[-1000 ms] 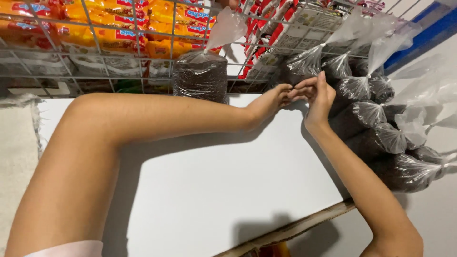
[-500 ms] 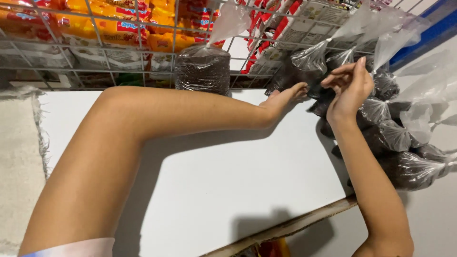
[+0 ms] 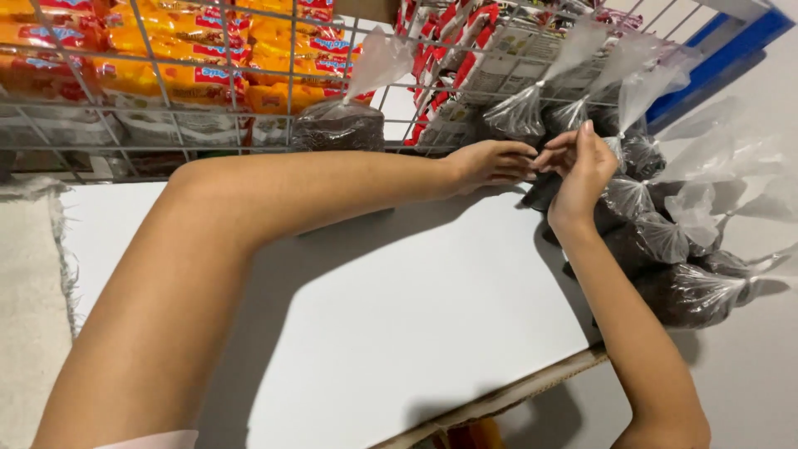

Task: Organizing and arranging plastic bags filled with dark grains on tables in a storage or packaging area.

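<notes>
**Hands meet at a dark bag on the white board's far edge**

Both hands have drawn back together since half a second ago, when the right one was raised apart above the pile. Now the left hand (image 3: 489, 160) lies low with fingers curled, its fingertips touching a small dark bag (image 3: 542, 189) at the far right edge of the white board (image 3: 399, 316). The right hand (image 3: 575, 165) stands upright just beside it, fingers bent toward the left fingertips; whether either hand truly pinches the bag cannot be told. Right of the board lies a pile of tied clear bags of dark grains (image 3: 665, 241), their twisted tops fanning outward. Beyond the board's far edge one more filled bag (image 3: 339, 125) stands against a wire rack (image 3: 166, 108) holding orange and red packets (image 3: 125, 58).
</notes>
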